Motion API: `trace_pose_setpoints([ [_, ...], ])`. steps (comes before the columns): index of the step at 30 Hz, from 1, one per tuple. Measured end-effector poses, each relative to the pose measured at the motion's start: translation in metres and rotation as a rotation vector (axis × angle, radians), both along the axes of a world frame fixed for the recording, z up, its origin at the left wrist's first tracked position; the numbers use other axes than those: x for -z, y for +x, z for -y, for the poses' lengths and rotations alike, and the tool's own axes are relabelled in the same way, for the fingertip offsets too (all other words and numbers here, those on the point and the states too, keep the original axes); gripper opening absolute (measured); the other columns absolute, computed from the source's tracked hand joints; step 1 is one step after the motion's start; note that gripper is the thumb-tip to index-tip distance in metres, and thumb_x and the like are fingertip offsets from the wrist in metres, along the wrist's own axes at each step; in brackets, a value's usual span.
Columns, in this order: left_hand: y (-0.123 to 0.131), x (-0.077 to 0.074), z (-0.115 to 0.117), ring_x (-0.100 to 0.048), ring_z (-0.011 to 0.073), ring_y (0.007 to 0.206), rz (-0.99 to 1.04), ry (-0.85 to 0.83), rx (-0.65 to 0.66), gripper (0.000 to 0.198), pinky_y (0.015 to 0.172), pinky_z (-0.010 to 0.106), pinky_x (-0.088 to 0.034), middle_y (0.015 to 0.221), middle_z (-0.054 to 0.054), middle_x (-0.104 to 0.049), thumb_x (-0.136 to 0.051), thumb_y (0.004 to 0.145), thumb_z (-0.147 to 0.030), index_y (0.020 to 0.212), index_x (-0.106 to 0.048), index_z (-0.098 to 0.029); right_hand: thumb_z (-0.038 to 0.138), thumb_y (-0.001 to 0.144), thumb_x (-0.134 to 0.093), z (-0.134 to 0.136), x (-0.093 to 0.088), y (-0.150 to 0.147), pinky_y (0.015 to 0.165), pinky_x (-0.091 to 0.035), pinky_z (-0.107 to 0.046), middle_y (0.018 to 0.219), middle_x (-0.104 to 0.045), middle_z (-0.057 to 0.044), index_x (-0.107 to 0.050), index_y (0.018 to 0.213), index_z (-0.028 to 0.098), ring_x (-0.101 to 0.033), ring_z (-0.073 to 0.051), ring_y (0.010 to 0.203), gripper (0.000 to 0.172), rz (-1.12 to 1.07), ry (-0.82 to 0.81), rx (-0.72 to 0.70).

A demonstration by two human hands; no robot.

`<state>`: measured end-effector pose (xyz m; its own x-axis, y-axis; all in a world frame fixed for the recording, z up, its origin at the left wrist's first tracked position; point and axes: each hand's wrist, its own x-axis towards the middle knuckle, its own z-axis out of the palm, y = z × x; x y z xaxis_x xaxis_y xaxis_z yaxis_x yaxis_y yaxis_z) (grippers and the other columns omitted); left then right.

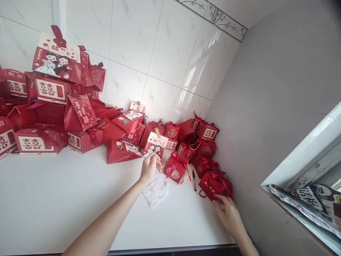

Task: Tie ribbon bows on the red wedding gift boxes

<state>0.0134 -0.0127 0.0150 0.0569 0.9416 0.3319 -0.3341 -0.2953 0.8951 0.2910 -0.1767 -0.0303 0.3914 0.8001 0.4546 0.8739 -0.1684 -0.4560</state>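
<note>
My left hand (149, 167) reaches across the white counter (66, 199) with its fingers curled together, beside a small red box with a ribbon bow (176, 170); what it pinches, if anything, is too small to make out. Just below it lies a white paper packet (156, 192). My right hand (226, 211) touches the near corner of another red ribboned box (213, 185) by the grey wall, fingers bent around its edge. A black pen (194, 180) lies between the two boxes.
Several red wedding gift boxes (50, 106) are piled at the back left and along the tiled wall toward the corner (197, 138). A grey wall (266, 106) closes the right side. A window ledge with printed packets (306, 202) sits at far right.
</note>
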Motion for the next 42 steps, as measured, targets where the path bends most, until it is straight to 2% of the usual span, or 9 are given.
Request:
trace_pose_setpoints([
  [7, -0.001, 0.003, -0.003, -0.05, 0.0105, 0.034, -0.02, 0.007, -0.002, 0.021, 0.039, 0.021, -0.04, 0.042, -0.004, -0.054, -0.039, 0.078, -0.029, 0.061, -0.046, -0.018, 0.04, 0.078, -0.034, -0.032, 0.002, -0.004, 0.056, -0.047, -0.034, 0.068, -0.064, -0.006, -0.045, 0.126, 0.008, -0.063, -0.025, 0.061, 0.059, 0.069, -0.148, -0.095],
  [12, -0.001, 0.004, -0.003, -0.051, 0.0104, 0.035, -0.027, -0.002, 0.008, 0.019, 0.04, 0.02, -0.041, 0.042, -0.004, -0.054, -0.039, 0.076, -0.027, 0.062, -0.045, -0.018, 0.035, 0.078, -0.035, -0.044, -0.005, 0.001, 0.06, -0.046, -0.034, 0.058, -0.063, -0.003, -0.05, 0.123, 0.007, -0.062, -0.026, 0.059, 0.055, 0.042, -0.265, 0.007],
  [16, -0.001, 0.002, -0.003, -0.051, 0.0104, 0.035, -0.03, -0.004, 0.008, 0.019, 0.04, 0.02, -0.041, 0.042, -0.004, -0.054, -0.039, 0.076, -0.027, 0.061, -0.045, -0.018, 0.035, 0.078, -0.036, -0.038, -0.006, -0.002, 0.063, -0.047, -0.033, 0.068, -0.067, -0.007, -0.063, 0.104, 0.013, -0.063, -0.026, 0.066, 0.044, 0.024, -0.286, -0.031],
  [19, 0.0, 0.002, -0.004, -0.05, 0.0103, 0.035, -0.032, -0.006, 0.008, 0.019, 0.04, 0.02, -0.041, 0.042, -0.004, -0.054, -0.039, 0.076, -0.028, 0.061, -0.045, -0.018, 0.041, 0.079, -0.037, -0.032, -0.011, -0.017, 0.065, -0.049, -0.032, 0.081, -0.069, -0.01, -0.067, 0.093, 0.016, -0.065, -0.026, 0.073, 0.041, -0.038, -0.248, -0.11],
  [25, 0.0, 0.004, -0.004, -0.05, 0.0101, 0.035, -0.032, -0.016, 0.008, 0.017, 0.04, 0.02, -0.041, 0.042, -0.005, -0.054, -0.04, 0.074, -0.027, 0.061, -0.045, -0.018, 0.049, 0.077, -0.047, -0.066, -0.032, -0.03, 0.097, -0.04, -0.033, 0.128, -0.051, -0.009, -0.051, 0.124, 0.015, -0.047, -0.023, 0.118, 0.058, -0.399, -0.081, -0.288],
  [29, -0.002, 0.003, -0.004, -0.05, 0.0101, 0.035, -0.028, -0.013, 0.001, 0.017, 0.04, 0.02, -0.04, 0.041, -0.004, -0.054, -0.04, 0.074, -0.028, 0.06, -0.045, -0.018, 0.057, 0.075, -0.038, -0.103, -0.026, -0.014, 0.098, -0.039, -0.038, 0.136, -0.041, -0.013, -0.048, 0.126, 0.011, -0.04, -0.026, 0.124, 0.07, -0.579, -0.074, -0.199],
  [32, -0.002, 0.002, -0.004, -0.05, 0.0103, 0.035, -0.023, -0.01, -0.002, 0.018, 0.04, 0.02, -0.04, 0.041, -0.004, -0.053, -0.039, 0.074, -0.028, 0.06, -0.045, -0.019, 0.06, 0.072, -0.04, -0.119, -0.017, -0.015, 0.105, -0.027, -0.043, 0.14, -0.033, -0.015, -0.044, 0.129, 0.011, -0.028, -0.029, 0.13, 0.075, -0.566, -0.019, -0.116],
  [38, 0.001, 0.002, -0.003, -0.05, 0.0102, 0.034, -0.033, -0.02, 0.01, 0.019, 0.04, 0.021, -0.04, 0.041, -0.004, -0.053, -0.038, 0.075, -0.029, 0.06, -0.045, -0.019, 0.062, 0.071, -0.045, -0.123, -0.016, -0.036, 0.104, -0.03, -0.042, 0.127, -0.051, -0.013, -0.058, 0.113, 0.014, -0.041, -0.029, 0.122, 0.065, -0.548, 0.038, -0.2],
  [42, 0.001, 0.003, -0.004, -0.051, 0.0102, 0.035, -0.037, -0.02, 0.022, 0.018, 0.04, 0.021, -0.04, 0.042, -0.005, -0.053, -0.039, 0.075, -0.027, 0.06, -0.044, -0.019, 0.062, 0.077, -0.041, -0.115, -0.026, -0.041, 0.099, -0.038, -0.043, 0.126, -0.051, -0.013, -0.054, 0.115, 0.017, -0.044, -0.029, 0.119, 0.061, -0.542, 0.077, -0.259],
])
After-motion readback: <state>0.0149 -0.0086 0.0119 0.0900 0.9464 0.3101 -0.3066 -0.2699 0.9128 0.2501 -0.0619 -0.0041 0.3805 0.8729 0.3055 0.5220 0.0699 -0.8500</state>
